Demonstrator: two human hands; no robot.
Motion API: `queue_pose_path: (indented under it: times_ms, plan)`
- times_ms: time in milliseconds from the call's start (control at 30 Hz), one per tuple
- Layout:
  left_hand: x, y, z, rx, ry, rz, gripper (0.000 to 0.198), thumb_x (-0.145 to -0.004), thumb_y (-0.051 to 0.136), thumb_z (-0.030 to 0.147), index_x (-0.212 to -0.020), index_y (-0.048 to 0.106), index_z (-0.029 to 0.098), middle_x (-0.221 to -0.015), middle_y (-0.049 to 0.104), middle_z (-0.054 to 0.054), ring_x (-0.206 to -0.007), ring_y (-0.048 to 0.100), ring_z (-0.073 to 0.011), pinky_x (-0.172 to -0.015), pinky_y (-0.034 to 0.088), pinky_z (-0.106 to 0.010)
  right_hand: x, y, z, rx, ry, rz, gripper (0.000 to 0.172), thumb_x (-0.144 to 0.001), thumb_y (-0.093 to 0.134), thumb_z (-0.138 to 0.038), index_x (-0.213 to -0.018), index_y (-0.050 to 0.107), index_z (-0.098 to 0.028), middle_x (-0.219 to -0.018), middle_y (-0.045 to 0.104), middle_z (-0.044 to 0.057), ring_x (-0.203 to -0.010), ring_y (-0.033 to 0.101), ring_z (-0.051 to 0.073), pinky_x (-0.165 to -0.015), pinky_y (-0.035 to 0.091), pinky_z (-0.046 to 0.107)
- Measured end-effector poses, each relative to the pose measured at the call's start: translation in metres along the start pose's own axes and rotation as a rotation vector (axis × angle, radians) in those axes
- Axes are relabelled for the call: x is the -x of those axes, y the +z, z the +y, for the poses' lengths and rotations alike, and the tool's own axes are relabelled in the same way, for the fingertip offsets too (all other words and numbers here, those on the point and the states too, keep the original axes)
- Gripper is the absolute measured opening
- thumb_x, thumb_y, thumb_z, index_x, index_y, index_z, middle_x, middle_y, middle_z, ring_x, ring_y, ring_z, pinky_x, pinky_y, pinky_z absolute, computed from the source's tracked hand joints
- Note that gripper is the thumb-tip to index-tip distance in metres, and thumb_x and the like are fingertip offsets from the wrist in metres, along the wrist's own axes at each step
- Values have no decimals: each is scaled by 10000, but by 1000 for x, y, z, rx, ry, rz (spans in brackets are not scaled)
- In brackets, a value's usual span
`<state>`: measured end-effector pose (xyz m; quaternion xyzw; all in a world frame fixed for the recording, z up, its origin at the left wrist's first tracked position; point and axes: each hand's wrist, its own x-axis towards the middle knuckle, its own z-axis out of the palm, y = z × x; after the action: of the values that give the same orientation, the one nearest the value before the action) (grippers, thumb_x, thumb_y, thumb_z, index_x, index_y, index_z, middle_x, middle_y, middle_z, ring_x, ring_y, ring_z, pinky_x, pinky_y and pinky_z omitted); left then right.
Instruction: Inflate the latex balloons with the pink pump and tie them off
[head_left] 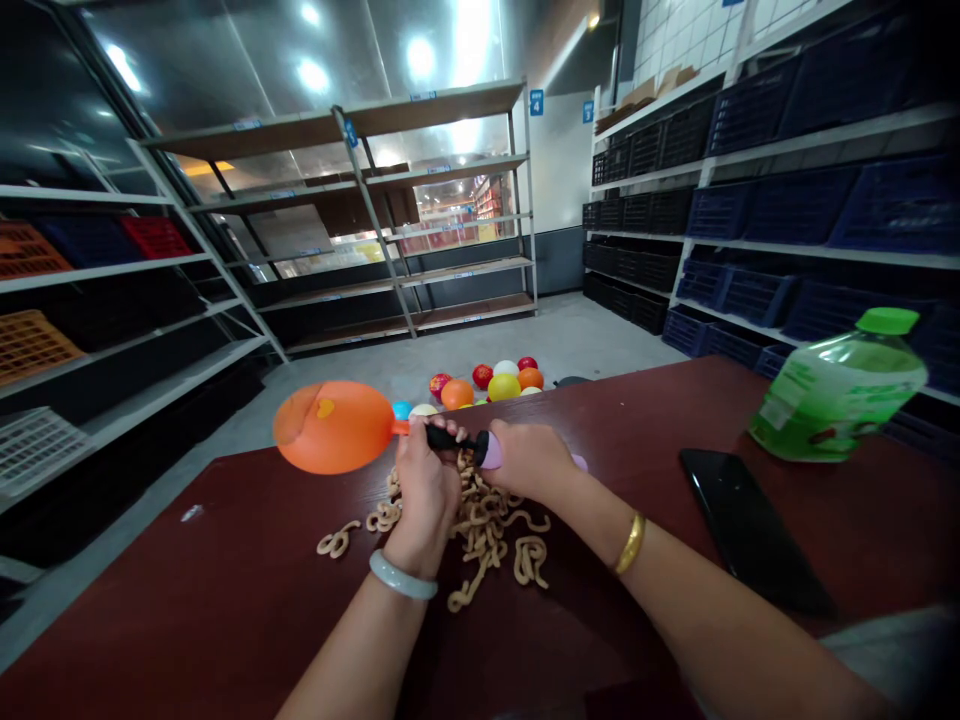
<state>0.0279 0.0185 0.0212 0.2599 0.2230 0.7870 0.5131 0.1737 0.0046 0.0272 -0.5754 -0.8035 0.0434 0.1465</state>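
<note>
An orange balloon (330,428), partly inflated, sticks out to the left over the table, its neck fitted to the black end of a hand pump (442,437). My left hand (424,470) is closed around that black end, close to the balloon's neck. Farther right, my right hand (534,460) wraps around the pump's lilac part, and a lilac tip shows past my fingers. Beneath both hands lies a heap of tan, curly strips (480,525), limp and tangled on the table. What the strips are, I cannot tell.
The dark red table (187,590) holds a black phone (750,525) and a green-capped jug of green liquid (840,390) on the right. Several coloured balloons (504,386) lie beyond the far edge. Metal shelves (472,268) and racks of crates (780,210) stand around.
</note>
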Motion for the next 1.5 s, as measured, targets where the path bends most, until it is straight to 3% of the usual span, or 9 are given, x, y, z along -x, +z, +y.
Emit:
queue_pose_path:
  times_ms: [200,300,633,733,900,1067,1167,1333,1500]
  plan:
    - [-44,-33,48,-4,111,121,247,-908,636,297,-764,470,184,-661,518,20,-572,534,-114,-585,445,-258,-7,-6,19,22,-3,-66,397,-825,598,-533,-1079,618,-228,-1008,739,96,-922,710,306,-745,473,356]
    - [-51,-42,56,-17,142,135,251,-915,629,312,-771,465,187,-659,510,27,-556,522,-104,-574,433,-248,-7,-2,22,32,-10,-82,395,-821,607,-519,-1084,620,-225,-1008,739,99,-927,710,309,-755,473,363]
    - [4,-6,-10,-5,38,61,311,-844,730,349,-813,458,203,-691,507,38,-567,503,-103,-551,425,-248,2,10,-7,27,-5,-18,392,-822,617,-514,-1065,596,-208,-949,739,116,-883,721,311,-718,485,357]
    - [15,4,-20,-25,15,34,338,-852,724,388,-800,445,205,-686,492,42,-556,489,-95,-546,424,-244,5,8,-14,8,8,2,363,-843,596,-495,-1056,590,-202,-955,739,125,-875,721,301,-720,485,353]
    - [2,4,1,-12,58,18,317,-840,733,348,-809,453,203,-692,505,36,-577,506,-103,-549,420,-247,4,3,-11,34,6,53,396,-856,573,-562,-1020,589,-202,-909,736,116,-839,723,301,-682,477,345]
    - [-33,-19,47,-12,155,194,255,-850,674,262,-763,445,193,-629,486,46,-535,488,-97,-536,394,-236,-1,6,4,93,-26,46,418,-838,605,-582,-1025,592,-209,-947,739,107,-879,717,303,-718,474,350]
    - [-42,-31,58,-25,197,237,241,-858,652,245,-754,443,190,-621,481,46,-526,482,-94,-528,380,-231,-5,9,13,123,-35,36,380,-850,605,-542,-1038,599,-212,-961,739,102,-885,717,294,-725,471,348]
    - [-32,-31,37,-1,241,239,234,-893,624,267,-765,446,189,-652,506,35,-565,513,-105,-552,412,-249,-6,10,21,176,-3,48,400,-809,676,-503,-1061,598,-202,-983,733,117,-901,711,295,-719,468,333]
    - [-7,-18,4,-4,195,194,226,-898,641,290,-812,452,199,-685,526,36,-583,521,-107,-584,444,-260,-1,12,8,152,-33,62,354,-837,645,-470,-1053,579,-198,-981,722,116,-880,701,278,-728,462,331]
